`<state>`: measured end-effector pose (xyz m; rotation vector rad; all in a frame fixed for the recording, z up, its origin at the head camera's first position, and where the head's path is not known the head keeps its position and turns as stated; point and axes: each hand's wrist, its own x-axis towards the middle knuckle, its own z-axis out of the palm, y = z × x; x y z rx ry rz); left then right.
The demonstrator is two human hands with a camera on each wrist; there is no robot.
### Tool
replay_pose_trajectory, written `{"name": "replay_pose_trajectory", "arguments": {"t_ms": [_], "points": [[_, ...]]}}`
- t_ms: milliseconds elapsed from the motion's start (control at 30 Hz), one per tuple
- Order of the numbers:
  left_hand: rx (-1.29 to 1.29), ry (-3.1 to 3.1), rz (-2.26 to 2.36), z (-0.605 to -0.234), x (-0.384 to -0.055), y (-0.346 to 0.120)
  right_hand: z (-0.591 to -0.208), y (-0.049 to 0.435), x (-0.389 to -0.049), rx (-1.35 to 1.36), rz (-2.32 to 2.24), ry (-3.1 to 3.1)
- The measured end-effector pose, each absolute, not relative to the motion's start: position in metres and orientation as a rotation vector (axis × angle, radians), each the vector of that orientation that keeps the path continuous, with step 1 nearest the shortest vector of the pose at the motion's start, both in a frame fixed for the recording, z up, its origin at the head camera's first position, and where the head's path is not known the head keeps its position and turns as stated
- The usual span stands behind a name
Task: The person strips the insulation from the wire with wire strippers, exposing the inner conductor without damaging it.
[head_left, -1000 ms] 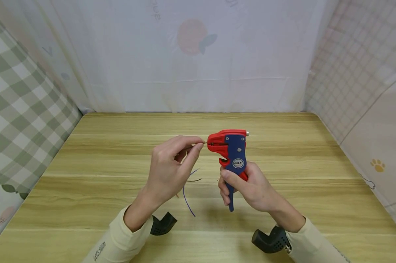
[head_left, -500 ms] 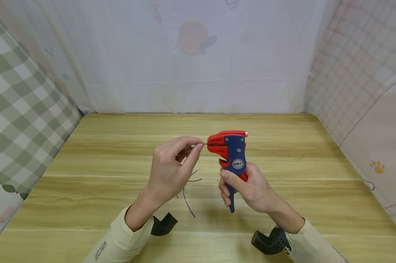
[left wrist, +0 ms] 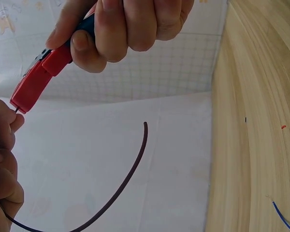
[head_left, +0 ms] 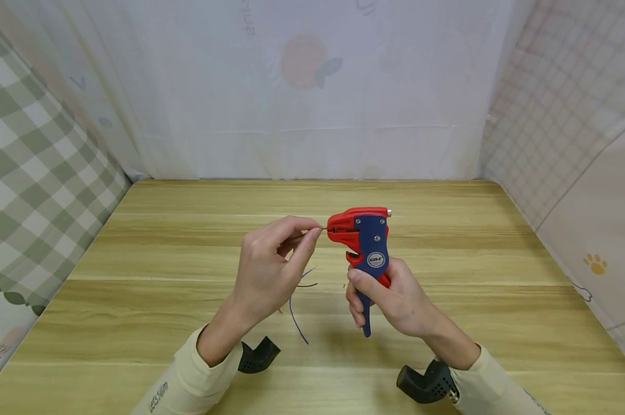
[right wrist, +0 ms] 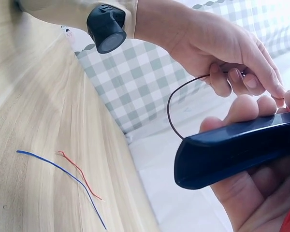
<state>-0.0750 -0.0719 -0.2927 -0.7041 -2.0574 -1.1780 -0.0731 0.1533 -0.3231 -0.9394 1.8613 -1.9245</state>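
Note:
My left hand (head_left: 268,259) pinches a thin dark brown wire (left wrist: 121,191) between thumb and forefinger, near one end. Its other end curves loose below the hand in the left wrist view. My right hand (head_left: 395,297) grips the handles of a red and blue wire stripper (head_left: 372,236), held upright above the table. The wire's pinched end reaches the stripper's red nose; how far in it goes is hidden. In the right wrist view, the stripper's dark blue handle (right wrist: 232,150) crosses in front of my left hand.
On the wooden table (head_left: 162,242) lie a blue wire (right wrist: 63,169) and a red wire (right wrist: 82,176), side by side. Small cut bits, one red (left wrist: 283,127) and one dark (left wrist: 245,119), lie nearby. A white curtain (head_left: 214,86) hangs behind the table.
Hardly anything differs: both hands, the wire and the stripper keep their places, with the whole view sitting slightly lower in the frame.

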Motion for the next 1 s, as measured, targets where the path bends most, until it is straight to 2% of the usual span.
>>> {"name": "replay_pose_trajectory", "arguments": {"t_ms": [733, 1000], "points": [[-0.719, -2.038, -1.189, -0.2933, -0.0745, -0.0723, -0.3244, 0.1533, -0.0732, -0.98, -1.926, 1.859], [-0.717, -2.023, -1.189, -0.2955, -0.077, -0.0726, -0.3231, 0.153, -0.0747, -0.861, -1.98, 1.915]]}}
